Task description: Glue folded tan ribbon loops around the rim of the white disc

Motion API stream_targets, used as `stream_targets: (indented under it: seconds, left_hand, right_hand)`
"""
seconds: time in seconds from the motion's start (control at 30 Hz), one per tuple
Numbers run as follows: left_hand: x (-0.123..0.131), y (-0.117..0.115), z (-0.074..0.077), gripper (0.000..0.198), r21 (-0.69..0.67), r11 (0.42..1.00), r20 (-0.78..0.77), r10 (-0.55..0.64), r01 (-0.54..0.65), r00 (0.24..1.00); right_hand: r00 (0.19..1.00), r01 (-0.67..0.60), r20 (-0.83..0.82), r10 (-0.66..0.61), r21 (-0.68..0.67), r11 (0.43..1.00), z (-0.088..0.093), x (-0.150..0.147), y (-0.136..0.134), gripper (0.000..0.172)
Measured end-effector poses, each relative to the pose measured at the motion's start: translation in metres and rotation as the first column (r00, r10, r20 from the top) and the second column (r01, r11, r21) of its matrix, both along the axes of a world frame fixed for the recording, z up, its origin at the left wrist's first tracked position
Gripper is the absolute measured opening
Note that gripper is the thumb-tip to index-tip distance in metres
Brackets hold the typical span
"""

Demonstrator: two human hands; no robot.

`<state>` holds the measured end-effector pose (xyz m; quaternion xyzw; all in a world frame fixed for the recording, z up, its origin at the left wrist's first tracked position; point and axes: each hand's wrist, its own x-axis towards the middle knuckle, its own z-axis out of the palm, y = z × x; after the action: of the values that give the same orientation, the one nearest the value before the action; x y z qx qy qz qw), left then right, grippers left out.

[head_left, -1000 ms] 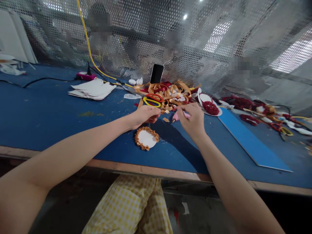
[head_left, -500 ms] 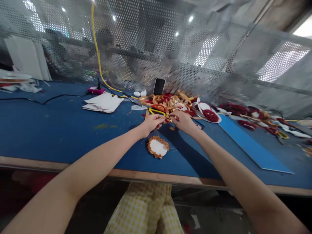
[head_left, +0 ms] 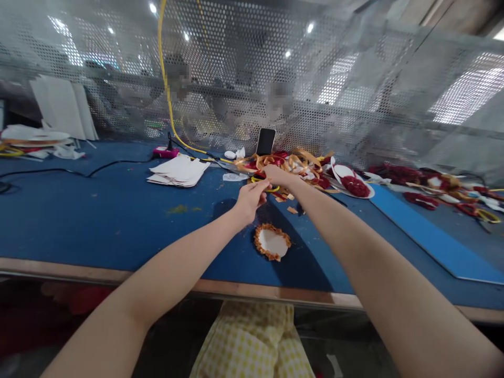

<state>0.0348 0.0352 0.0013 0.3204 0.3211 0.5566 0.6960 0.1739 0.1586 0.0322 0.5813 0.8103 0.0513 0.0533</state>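
My left hand [head_left: 251, 199] is raised over the table with thumb and fingers pinched together. A small bit of orange ribbon [head_left: 270, 181] seems to show at its fingertips. Just beyond it, my right hand [head_left: 277, 176] reaches to the near edge of a ribbon pile [head_left: 303, 160], beside yellow-handled scissors [head_left: 273, 189]. Its fingers point away and are mostly hidden, so their grip cannot be made out. Nearer to me lies a white disc [head_left: 274, 243] edged with gathered orange-brown ribbon, touched by neither hand. Small cut ribbon pieces [head_left: 292, 210] lie beyond the disc.
White sheets [head_left: 179, 170] are stacked at left, near a magenta power block [head_left: 165, 152] with a black cable. A phone [head_left: 266, 142] leans behind the ribbons. To the right are a dark red ribbon rosette [head_left: 355, 186], a blue board [head_left: 429, 231] and more red ribbon work.
My right hand has left the left hand's fingertips and moved forward to the scissors and ribbon pile. My left hand stays pinched. The whole view has shifted slightly.
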Motion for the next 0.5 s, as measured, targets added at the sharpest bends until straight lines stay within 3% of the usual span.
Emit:
stream_targets:
  seconds: [0.2,0.4,0.5]
  left_hand:
    - [-0.002,0.001,0.002,0.011,0.043,0.995,0.028,0.085,-0.086,0.996]
    - [0.000,-0.001,0.000,0.009,-0.015,0.998,0.039,0.068,-0.067,0.997]
    - [0.000,0.000,-0.001,0.010,-0.035,0.997,0.053,0.065,-0.063,0.997]
  right_hand:
    - [0.998,0.047,0.021,-0.051,0.175,0.984,0.005,0.001,-0.015,0.058]
    - [0.991,0.130,-0.078,-0.111,0.319,0.939,0.004,0.007,-0.031,0.047]
    - [0.979,0.146,-0.189,-0.075,0.393,0.908,0.005,0.022,-0.036,0.039]
